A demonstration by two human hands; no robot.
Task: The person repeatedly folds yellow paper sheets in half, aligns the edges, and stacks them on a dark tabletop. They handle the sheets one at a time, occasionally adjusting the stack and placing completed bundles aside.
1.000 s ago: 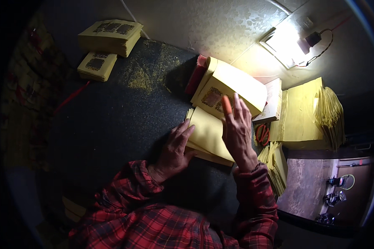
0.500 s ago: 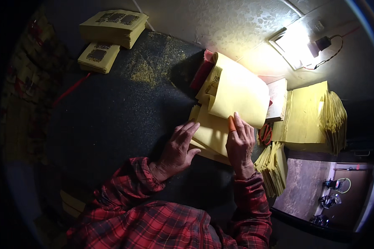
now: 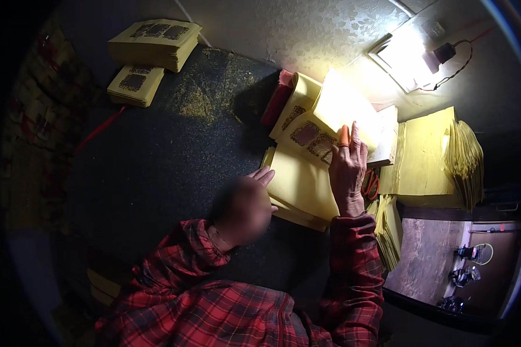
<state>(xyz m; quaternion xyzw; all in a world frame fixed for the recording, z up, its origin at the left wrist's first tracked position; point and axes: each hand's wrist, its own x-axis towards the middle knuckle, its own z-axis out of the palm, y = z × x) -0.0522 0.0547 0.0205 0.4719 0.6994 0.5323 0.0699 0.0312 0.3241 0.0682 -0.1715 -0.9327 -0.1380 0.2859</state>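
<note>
A stack of yellow paper sheets (image 3: 300, 178) lies on the dark table, with dark ornate frames printed on its upper part. My right hand (image 3: 348, 173) reaches over its right side, an orange finger cot on one finger. Its stretched fingers touch a raised, brightly lit sheet (image 3: 344, 101) that curls toward the back; the thumb is hidden. My left hand (image 3: 244, 205) rests at the stack's left edge. Most of it is blurred, but its visible fingertips lie stretched out against the paper.
A red block (image 3: 278, 99) stands behind the stack. Scissors with orange handles (image 3: 371, 184), a white-covered pad (image 3: 387, 130) and thick yellow paper bundles (image 3: 425, 153) sit at the right. Printed stacks (image 3: 156, 43) lie far left. A bright lamp (image 3: 408, 63) shines at the back right.
My right hand has moved away from me, turning the curled sheet farther back. Printed frames beneath it now show. My left hand stays at nearly the same place.
</note>
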